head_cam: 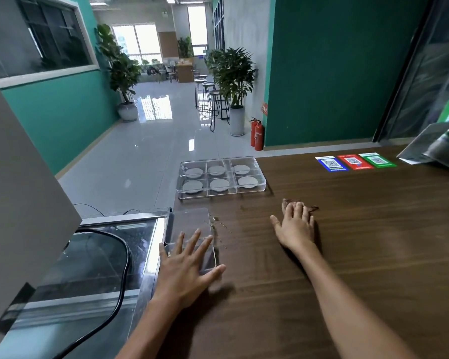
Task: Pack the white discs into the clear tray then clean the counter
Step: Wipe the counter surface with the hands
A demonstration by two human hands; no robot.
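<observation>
Dark wood-grain bench fills the lower right of the frame; beyond its far edge, a glossy grey tiled floor runs back between teal walls to potted plants, black bar stools and two red fire extinguishers. Clear plastic six-compartment tray, centre frame at the bench's far left corner: one round white disc lies flat in each compartment, six in all. Clear flat plastic lid, left of centre, near the bench's left edge. Water droplets scattered just right of the lid. Blue, red and green QR-code stickers, upper right on the bench. Left hand: fingers spread and straight, palm down, resting on the lid, gripping nothing. Right hand: fingers straight, pressing a small brownish cloth flat to the bench, centre frame. Glass-topped cabinet with a black cable adjoins the bench's left edge, lower left. Bare wood extends right and toward the viewer from both hands.
</observation>
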